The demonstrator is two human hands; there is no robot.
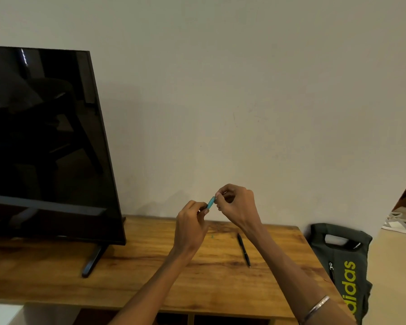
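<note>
A small turquoise pen part (211, 202) is held up in the air above the wooden table (150, 273), in front of the wall. My left hand (191, 227) pinches its lower end with curled fingers. My right hand (236, 205) pinches its upper end, where a small metallic tip shows. A black pen (243, 250) lies on the table below my right wrist. A tiny turquoise speck (212, 236) lies on the wood just left of that pen.
A large dark TV screen (45, 141) stands on the table's left half, its foot (93, 262) reaching forward. A dark grey bag with yellow lettering (345, 266) leans beside the table's right end. Shoes (399, 222) sit on the floor at far right.
</note>
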